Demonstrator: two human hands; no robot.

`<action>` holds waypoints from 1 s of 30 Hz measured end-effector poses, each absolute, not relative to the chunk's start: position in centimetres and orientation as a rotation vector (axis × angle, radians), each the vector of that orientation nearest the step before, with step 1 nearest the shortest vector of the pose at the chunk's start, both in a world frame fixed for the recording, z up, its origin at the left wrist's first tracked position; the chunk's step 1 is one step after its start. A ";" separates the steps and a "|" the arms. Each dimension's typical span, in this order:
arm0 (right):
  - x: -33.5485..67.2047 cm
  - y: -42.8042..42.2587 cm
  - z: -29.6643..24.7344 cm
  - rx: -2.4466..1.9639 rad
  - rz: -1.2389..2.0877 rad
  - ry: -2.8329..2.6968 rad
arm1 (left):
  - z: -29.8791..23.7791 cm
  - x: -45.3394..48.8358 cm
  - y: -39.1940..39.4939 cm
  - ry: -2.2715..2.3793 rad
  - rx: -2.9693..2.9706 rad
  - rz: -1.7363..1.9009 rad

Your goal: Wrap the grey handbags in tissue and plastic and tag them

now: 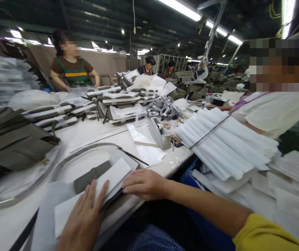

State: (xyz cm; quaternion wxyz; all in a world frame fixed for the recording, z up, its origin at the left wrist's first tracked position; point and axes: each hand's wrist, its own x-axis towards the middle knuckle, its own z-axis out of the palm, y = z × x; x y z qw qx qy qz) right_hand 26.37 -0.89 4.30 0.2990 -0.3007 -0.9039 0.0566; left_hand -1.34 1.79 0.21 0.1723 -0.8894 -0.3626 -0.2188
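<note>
A flat grey-green bag (91,177) lies at the table's near edge, partly under thin translucent wrapping. Across it rests a long folded white sheet (119,170), slanting up to the right. My left hand (88,212) lies flat on this sheet, fingers stretched and a little apart. At the sheet's right end, my right hand (144,183) has its fingers together, closed over the dark edge of the bag; the thumb is hidden. A strap in clear wrapping (86,151) curves behind the bag, ending in a thin dark strip.
Dark bags (10,139) are heaped at left. White-wrapped bags (123,101) and wrapped rolls (162,108) pile up farther back. A tape dispenser (159,134) stands mid-table. Tied white sheets (222,139) lie right. Co-workers (76,75) are across the table and at right.
</note>
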 end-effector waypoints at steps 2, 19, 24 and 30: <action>29.2 -2.2 4.7 -1.014 0.164 -2.276 | 0.4 -1.3 1.8 -1.044 -2.542 -0.617; 26.5 -4.2 2.6 -1.447 1.334 -1.144 | 1.9 -0.4 0.6 -1.200 -2.535 -0.466; 25.1 -5.1 2.9 -1.156 1.527 -0.630 | 2.1 -0.2 0.6 -1.218 -2.547 -0.477; 23.7 -3.8 2.8 -1.132 1.616 -0.528 | 1.8 -0.7 0.6 -1.216 -2.535 -0.538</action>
